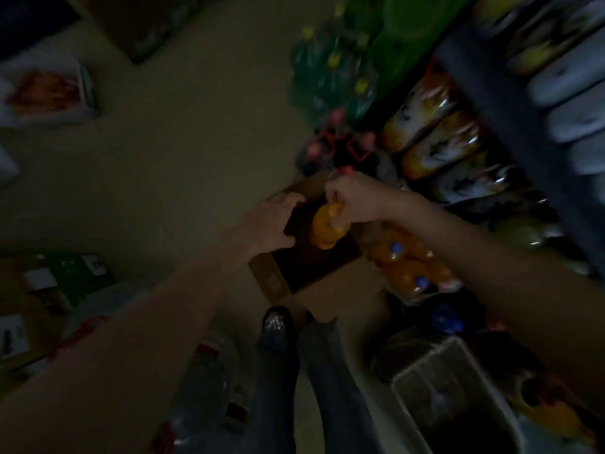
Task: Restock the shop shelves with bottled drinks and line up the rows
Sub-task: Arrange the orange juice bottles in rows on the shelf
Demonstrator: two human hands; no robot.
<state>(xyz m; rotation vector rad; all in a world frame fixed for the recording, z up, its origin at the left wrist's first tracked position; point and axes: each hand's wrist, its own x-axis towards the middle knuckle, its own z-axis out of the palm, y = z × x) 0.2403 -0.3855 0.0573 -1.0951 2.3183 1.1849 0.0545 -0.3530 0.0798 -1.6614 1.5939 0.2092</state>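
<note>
Orange bottle (325, 229) held over open cardboard box (314, 283) on floor; right hand (352, 196) grip closed round its neck/top. Left hand (273, 224) grips box's far-left rim. Shrink-wrapped pack of orange bottles (412, 267) just beside box, right. Shelf (510, 126) w/ stocked drinks further right; pic blurred, dim.

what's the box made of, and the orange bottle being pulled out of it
Box: looks like plain brown cardboard, matte, with folded-out flaps and a dark inside. Orange bottle: probably clear plastic filled with orange drink, since it glows evenly and looks slightly glossy; the blur leaves that open. The right hand grips its top; the left hand holds the box edge.
</note>
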